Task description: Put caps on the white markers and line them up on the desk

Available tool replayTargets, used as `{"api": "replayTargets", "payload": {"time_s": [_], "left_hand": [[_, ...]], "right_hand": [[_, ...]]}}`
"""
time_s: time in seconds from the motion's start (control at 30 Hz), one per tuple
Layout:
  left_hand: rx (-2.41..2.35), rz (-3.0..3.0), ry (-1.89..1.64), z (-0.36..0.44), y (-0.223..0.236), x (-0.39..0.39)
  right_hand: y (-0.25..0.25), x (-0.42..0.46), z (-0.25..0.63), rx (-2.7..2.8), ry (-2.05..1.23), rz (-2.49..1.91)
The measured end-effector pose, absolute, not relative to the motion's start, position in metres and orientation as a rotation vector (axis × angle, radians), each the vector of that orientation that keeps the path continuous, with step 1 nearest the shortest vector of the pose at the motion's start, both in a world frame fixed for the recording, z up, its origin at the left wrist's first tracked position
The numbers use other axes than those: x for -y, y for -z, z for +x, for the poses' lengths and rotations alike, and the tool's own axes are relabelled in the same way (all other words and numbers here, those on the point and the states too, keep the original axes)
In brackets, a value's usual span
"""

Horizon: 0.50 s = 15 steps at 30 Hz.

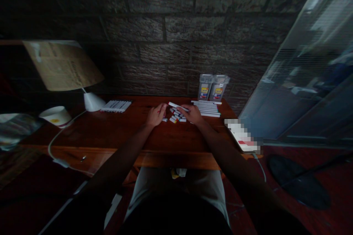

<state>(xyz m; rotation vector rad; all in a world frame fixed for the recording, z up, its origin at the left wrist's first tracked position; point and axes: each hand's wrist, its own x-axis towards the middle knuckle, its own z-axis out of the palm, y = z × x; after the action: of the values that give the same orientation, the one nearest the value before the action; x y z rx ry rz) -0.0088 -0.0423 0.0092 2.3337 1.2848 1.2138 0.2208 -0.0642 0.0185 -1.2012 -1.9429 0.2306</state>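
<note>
My right hand is closed around a white marker, whose red end points left toward my other hand. My left hand has its fingers pinched together just left of that end. A small red patch shows at its fingers, but what they hold is too small to make out. Between and below the hands lies a loose pile of short white marker caps with coloured ends. Right beside my right hand, several white markers lie side by side in a row.
Another row of markers lies at left, near a lamp and a paper cup. Two clear plastic cases stand against the brick wall. A partly pixelated flat device with a cable sits at the wooden table's right edge.
</note>
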Motion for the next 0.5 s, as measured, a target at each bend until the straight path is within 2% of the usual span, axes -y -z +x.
{"api": "replayTargets", "payload": {"time_s": [0.5], "left_hand": [[-1.333, 2.367, -1.172, -0.007, -0.011, 0.045]], "right_hand": [[-0.028, 0.073, 0.213, 2.006, -0.055, -1.369]]}}
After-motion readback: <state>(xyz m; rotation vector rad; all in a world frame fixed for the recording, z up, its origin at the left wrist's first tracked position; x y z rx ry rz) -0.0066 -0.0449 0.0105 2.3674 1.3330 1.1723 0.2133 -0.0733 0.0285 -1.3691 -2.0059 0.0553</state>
